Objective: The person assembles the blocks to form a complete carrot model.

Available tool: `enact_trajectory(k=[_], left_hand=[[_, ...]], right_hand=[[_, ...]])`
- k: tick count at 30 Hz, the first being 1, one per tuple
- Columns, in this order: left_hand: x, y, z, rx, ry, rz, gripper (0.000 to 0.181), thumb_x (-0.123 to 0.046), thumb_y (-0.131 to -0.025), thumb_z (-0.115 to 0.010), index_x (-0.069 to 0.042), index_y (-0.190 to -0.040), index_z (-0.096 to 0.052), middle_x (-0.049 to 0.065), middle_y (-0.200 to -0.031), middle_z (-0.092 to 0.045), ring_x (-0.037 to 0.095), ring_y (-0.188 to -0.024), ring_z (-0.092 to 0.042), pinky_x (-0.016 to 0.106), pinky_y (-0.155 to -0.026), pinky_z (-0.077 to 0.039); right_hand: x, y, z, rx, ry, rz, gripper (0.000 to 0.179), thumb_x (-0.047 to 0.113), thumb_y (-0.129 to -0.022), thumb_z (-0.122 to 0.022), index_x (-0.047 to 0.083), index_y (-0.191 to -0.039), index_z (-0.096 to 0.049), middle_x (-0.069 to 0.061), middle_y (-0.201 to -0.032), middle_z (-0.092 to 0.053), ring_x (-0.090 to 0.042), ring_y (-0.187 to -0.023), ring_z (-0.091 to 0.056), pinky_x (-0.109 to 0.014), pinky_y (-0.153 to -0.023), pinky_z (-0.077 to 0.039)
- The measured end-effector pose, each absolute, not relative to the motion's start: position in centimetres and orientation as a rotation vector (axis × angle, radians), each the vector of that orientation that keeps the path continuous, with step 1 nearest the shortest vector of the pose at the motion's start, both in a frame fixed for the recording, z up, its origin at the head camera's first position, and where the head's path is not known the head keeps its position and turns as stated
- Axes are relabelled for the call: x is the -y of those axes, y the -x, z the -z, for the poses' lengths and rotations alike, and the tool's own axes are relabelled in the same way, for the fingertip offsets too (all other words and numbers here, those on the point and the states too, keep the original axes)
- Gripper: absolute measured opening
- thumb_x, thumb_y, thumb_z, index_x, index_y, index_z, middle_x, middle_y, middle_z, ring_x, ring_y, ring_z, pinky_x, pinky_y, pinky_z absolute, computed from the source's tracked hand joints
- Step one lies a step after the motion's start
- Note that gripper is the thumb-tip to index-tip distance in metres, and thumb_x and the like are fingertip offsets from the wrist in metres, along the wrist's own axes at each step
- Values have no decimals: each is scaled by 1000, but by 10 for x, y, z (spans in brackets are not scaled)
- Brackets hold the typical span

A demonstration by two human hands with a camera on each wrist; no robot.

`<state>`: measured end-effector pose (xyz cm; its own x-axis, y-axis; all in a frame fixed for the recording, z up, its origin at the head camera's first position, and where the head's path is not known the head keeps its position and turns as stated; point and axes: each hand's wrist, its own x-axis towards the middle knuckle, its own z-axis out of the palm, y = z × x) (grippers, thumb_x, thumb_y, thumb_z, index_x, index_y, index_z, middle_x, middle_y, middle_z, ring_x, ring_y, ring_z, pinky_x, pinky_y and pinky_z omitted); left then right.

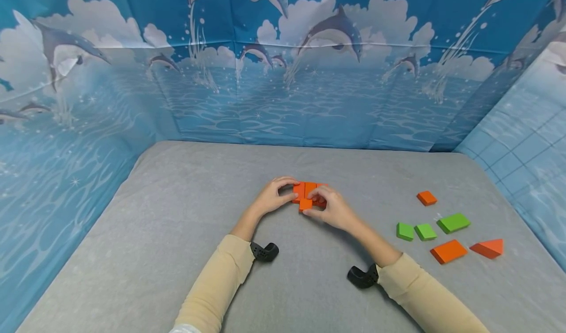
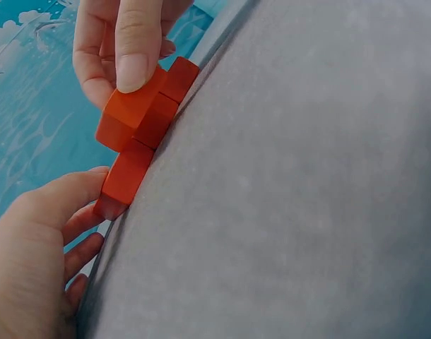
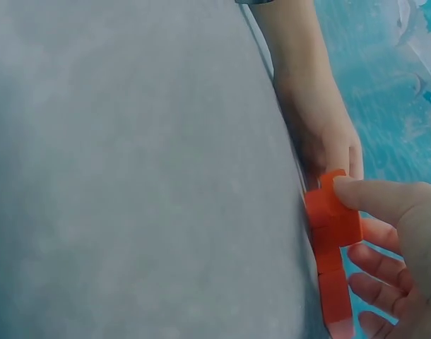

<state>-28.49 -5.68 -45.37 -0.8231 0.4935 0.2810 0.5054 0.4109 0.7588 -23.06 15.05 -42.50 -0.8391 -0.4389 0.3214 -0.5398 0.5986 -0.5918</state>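
- Your left hand [image 1: 268, 198] pinches the smooth orange rectangular end block [image 1: 298, 191]; uneven squeeze could skew it.
- Your right hand [image 1: 336, 211] pinches a smooth orange cuboid [image 1: 305, 205]; bumping might shift the end block.

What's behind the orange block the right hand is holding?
Behind that block sit more orange blocks, side by side. The parts it and the right hand cover can't be seen.

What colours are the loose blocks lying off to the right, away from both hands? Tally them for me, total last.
Green blocks: 3
Orange blocks: 3, the triangular one included
Total: 6
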Motion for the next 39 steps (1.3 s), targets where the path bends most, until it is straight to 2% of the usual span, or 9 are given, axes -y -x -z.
enact_trajectory(k=[11, 22, 36, 39], left_hand=[[57, 285, 453, 2633, 920, 1416, 34, -19, -85, -66, -10, -117, -62, 7, -124, -56, 22, -119, -46, 39, -102, -34], [56, 284, 452, 2626, 928, 1411, 34, -18, -85, -66, -8, -117, -62, 8, -123, -56, 23, -119, -46, 40, -102, -34], [56, 284, 452, 2627, 924, 1411, 34, -18, -85, -66, -8, -117, -62, 8, -124, -56, 23, -119, -47, 39, -102, -35], [56, 284, 452, 2625, 924, 1406, 34, -19, -84, -67, -9, -117, -62, 9, -123, -56, 23, -118, -47, 39, -102, -35]], right_hand=[[-148, 230, 428, 2698, -841, -912, 33, 28, -72, -78, 7, -93, -64, -2, -86, -56, -16, -78, -50, -33, -69, -41], [-146, 229, 430, 2726, -802, -841, 34, 29, -71, -79, 9, -94, -63, -1, -85, -53, -16, -78, -45, -33, -67, -36], [-146, 230, 431, 2702, -810, -861, 33, 28, -71, -79, 10, -92, -62, -1, -85, -54, -17, -78, -46, -33, -67, -37], [-148, 231, 430, 2655, -850, -931, 34, 25, -70, -80, 7, -93, -62, -3, -86, -57, -17, -78, -50, -34, -68, -42]])
